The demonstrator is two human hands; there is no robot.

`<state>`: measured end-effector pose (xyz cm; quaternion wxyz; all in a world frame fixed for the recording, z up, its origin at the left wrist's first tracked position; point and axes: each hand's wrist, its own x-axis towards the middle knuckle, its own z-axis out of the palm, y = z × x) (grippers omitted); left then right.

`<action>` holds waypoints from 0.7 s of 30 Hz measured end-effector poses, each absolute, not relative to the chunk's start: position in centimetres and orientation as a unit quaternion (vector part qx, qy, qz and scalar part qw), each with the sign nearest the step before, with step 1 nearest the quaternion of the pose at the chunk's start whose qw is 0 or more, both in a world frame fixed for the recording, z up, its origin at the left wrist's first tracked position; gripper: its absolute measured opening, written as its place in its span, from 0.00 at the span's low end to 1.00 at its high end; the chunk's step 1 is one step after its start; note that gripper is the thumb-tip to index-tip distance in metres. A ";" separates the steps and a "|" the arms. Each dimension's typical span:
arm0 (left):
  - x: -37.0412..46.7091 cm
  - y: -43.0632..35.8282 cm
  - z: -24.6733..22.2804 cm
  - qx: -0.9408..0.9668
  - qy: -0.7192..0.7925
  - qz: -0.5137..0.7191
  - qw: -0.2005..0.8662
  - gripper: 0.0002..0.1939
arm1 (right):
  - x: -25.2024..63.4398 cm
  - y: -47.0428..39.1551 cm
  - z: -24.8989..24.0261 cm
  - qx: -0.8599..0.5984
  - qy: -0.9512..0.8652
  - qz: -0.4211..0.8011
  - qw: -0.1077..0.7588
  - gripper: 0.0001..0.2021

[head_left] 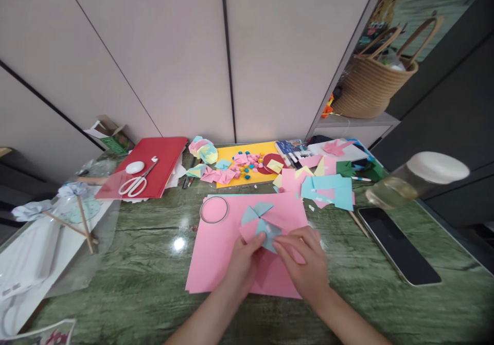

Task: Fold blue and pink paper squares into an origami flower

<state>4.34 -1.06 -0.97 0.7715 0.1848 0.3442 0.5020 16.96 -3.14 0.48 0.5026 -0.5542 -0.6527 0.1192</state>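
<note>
A folded paper pinwheel (252,214) in light blue and pink is held above a stack of pink paper (210,262). My left hand (247,260) grips its lower left side, with the thumb on top and the other fingers underneath. At the lower right blade, my right hand (304,257) pinches the paper between thumb and fingertips. On the upper left of the pink stack lies a thin metal ring (200,211), apart from both hands. Part of the pinwheel's lower edge is hidden by my fingers.
White scissors (133,185) rest on a red folder (165,162) at the left. Coloured paper pieces (328,191) and a yellow sheet (226,155) lie behind the stack. A phone (397,244) and a lidded clear cup (405,183) stand at the right. Paper flowers on sticks (83,214) lie far left.
</note>
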 end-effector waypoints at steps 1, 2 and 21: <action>4.4 -1.1 -0.8 0.191 0.345 0.503 0.769 0.12 | 16.9 -3.2 0.5 -0.544 -0.678 0.071 0.489 0.05; 4.4 -1.2 -0.7 0.198 0.345 0.503 0.767 0.12 | 16.9 -3.2 0.5 -0.539 -0.692 0.035 0.479 0.06; 4.8 -1.9 -0.1 0.269 0.405 0.524 0.699 0.21 | 17.1 -2.7 0.4 -0.569 -0.688 0.003 0.450 0.04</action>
